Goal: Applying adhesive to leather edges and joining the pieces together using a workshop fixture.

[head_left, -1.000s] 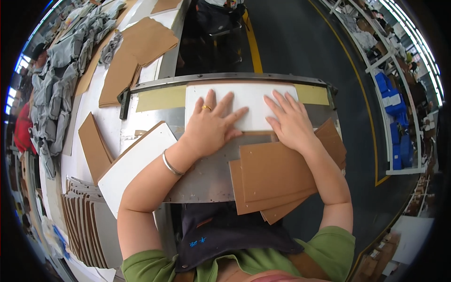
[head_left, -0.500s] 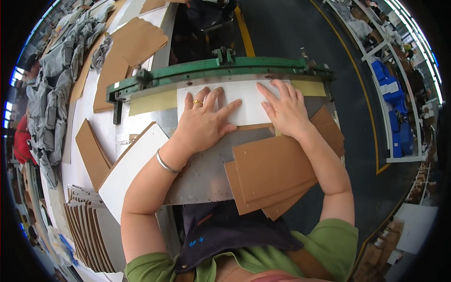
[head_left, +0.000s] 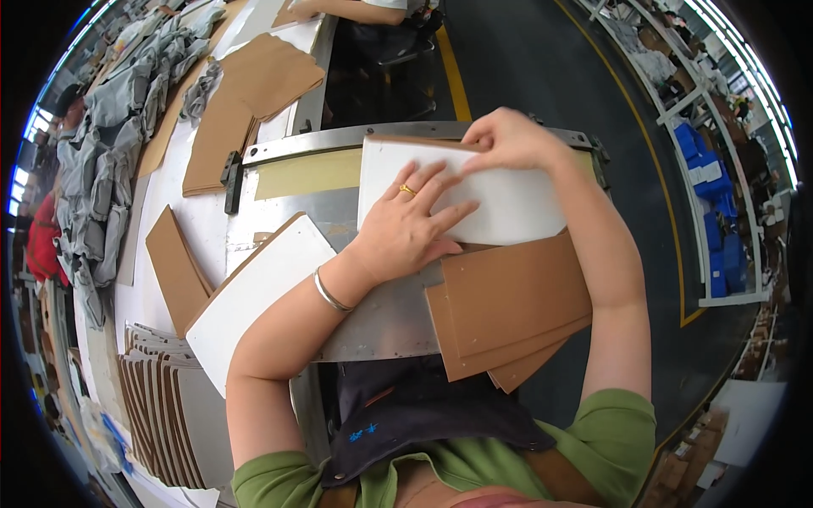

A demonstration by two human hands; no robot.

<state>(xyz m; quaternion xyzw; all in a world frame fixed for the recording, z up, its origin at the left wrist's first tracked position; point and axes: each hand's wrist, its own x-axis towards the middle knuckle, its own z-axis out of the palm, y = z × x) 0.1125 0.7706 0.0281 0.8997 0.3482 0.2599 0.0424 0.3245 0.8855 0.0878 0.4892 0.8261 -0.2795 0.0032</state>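
A white-faced board with a brown far edge lies on the metal bed of a bench device, its far side against a long metal bar. My left hand, wearing a ring, rests flat on the board with its fingers apart. At the far edge, the thumb and fingers of my right hand pinch the board. Brown boards overlap in a loose pile on the near right of the bed. Beside my left forearm lies a white board with a brown edge.
Brown pieces and an upright row of boards stand at left. Farther off are large brown sheets and grey cloth pieces. Another person's arm reaches in at the top. Shelving with blue bins is at right.
The bar's green side has turned out of sight, and bare metal shows instead. My right hand has gone from lying flat to pinching the board's far edge. The board sits farther right.
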